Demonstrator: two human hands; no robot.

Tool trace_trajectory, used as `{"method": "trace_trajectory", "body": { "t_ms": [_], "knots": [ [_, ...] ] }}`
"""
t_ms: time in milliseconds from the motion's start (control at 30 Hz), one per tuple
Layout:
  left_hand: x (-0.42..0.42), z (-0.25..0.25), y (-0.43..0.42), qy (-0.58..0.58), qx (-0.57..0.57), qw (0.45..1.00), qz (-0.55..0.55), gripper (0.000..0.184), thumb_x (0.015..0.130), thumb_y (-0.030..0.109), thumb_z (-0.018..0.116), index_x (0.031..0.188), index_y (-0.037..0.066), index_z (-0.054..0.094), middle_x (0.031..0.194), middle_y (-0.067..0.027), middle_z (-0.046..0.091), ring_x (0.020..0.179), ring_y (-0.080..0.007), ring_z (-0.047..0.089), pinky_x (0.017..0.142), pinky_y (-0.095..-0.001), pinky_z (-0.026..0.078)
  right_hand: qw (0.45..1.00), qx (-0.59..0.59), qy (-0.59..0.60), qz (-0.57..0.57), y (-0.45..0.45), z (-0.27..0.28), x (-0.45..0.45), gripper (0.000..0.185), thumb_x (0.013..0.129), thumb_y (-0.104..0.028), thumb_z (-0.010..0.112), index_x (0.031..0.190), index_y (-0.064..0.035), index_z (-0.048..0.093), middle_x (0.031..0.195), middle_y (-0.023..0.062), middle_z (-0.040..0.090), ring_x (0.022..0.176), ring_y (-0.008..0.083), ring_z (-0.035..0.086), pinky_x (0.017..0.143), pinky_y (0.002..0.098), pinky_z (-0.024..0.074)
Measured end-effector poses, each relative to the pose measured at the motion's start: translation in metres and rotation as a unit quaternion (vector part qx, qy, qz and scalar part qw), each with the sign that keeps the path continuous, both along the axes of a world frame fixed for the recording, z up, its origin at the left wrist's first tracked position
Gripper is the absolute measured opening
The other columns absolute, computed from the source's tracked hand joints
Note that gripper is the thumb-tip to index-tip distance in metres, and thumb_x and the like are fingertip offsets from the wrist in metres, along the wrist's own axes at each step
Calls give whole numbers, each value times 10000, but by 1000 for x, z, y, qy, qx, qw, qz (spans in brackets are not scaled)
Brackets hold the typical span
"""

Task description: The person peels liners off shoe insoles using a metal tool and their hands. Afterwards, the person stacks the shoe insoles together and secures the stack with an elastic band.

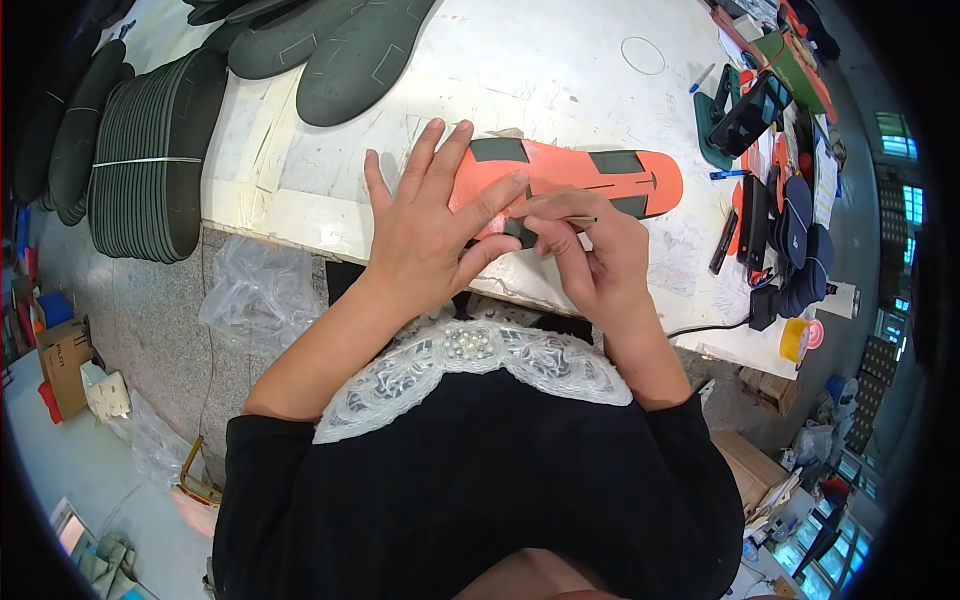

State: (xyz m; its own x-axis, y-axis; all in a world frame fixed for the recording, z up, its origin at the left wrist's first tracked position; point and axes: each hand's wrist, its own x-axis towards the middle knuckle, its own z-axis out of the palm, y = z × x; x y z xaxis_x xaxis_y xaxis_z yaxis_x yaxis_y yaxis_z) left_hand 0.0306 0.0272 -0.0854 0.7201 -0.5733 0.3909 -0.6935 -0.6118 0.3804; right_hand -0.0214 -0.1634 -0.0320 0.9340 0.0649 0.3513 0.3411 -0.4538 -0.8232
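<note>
An orange insole-shaped template [560, 165] with cut-out windows lies on the white table, and dark grey material shows through its openings. My left hand [425, 225] rests with fingers spread over the template's left part, pressing on it. Pinched in my right hand [600, 250] is a thin pen-like tool [581, 219], its tip hidden by the fingers near the template's lower edge. Two dark grey insoles [362, 65] with pale outlined shapes drawn on them lie beyond my left hand.
A strapped stack of dark grey insoles [150, 150] stands at the table's left edge. On the right are a phone on a green stand [745, 110], a blue pen [702, 78], a black marker [725, 240], dark blue insoles [800, 235] and a yellow tape roll [795, 340].
</note>
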Motion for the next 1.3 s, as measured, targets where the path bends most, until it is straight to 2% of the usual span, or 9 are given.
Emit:
{"method": "trace_trajectory", "body": {
  "t_ms": [133, 300, 367, 400, 467, 533, 700, 1000, 1300],
  "knots": [
    [1, 3, -1, -14, -3, 1000, 8, 567, 886, 618, 589, 1376, 332, 608, 1549, -204, 385, 1421, -420, 353, 962, -810, 225, 997, -27, 24, -71, -21, 6, -8, 145, 829, 74, 647, 931, -19, 689, 844, 41, 683, 662, 146, 567, 605, 256, 444],
    [6, 3, 2, 18, -24, 999, -18, 592, 854, 621, 622, 1369, 328, 615, 1496, -200, 437, 1350, -402, 419, 978, -799, 223, 998, -54, 0, -21, -36, 6, -17, 123, 846, 71, 643, 925, -14, 682, 868, 48, 686, 678, 141, 578, 604, 248, 448],
    [25, 5, 10, -40, -33, 999, 1, 572, 855, 538, 678, 1370, 296, 620, 1450, -197, 473, 1283, -377, 466, 1045, -695, 279, 991, 64, 13, -120, -48, 8, -16, 67, 900, 57, 627, 942, 6, 636, 904, 77, 688, 698, 139, 586, 615, 230, 454],
    [39, 5, 20, -44, -37, 998, -7, 572, 855, 538, 678, 1370, 296, 620, 1450, -197, 473, 1283, -377, 466, 1045, -695, 279, 990, 61, 9, -129, -57, 10, -14, 67, 900, 57, 627, 942, 6, 636, 904, 77, 688, 698, 139, 586, 615, 230, 454],
    [65, 7, 37, -3, -113, 986, 126, 533, 866, 425, 709, 1365, 255, 631, 1445, -198, 481, 1271, -384, 475, 1069, -556, 351, 977, 63, -65, -193, -80, 14, -12, 56, 996, 19, 531, 1050, 6, 530, 935, 152, 701, 735, 140, 605, 661, 213, 467],
    [61, 24, 40, 28, -225, 965, 129, 525, 867, 330, 710, 1373, 215, 630, 1451, -205, 471, 1256, -399, 476, 1053, -466, 390, 964, 80, -85, -241, -95, 12, -10, 31, 999, -1, 565, 1020, 16, 548, 949, 134, 682, 727, 140, 620, 666, 228, 513],
    [8, 21, 10, 36, -72, 995, -52, 473, 887, 337, 689, 1331, 175, 674, 1474, -244, 424, 1276, -410, 457, 1060, -495, 384, 942, 163, -105, -273, -116, 7, -10, 64, 1016, -31, 557, 1054, 15, 533, 968, 145, 686, 758, 165, 671, 699, 253, 555],
    [4, 9, 4, 57, -72, 993, -70, 451, 888, 377, 688, 1288, 170, 706, 1483, -268, 401, 1277, -436, 446, 1072, -525, 371, 958, 161, -77, -223, -108, -15, -2, 126, 1043, -47, 517, 1142, 20, 477, 997, 179, 689, 740, 193, 685, 718, 278, 577],
    [5, 1, 5, 37, -73, 994, -70, 475, 879, 408, 691, 1305, 199, 697, 1507, -260, 388, 1319, -444, 423, 1083, -565, 335, 995, 100, 8, -15, -72, -21, 22, 90, 994, 16, 534, 1083, 18, 547, 970, 142, 697, 733, 151, 660, 675, 239, 546]
  ]
}}
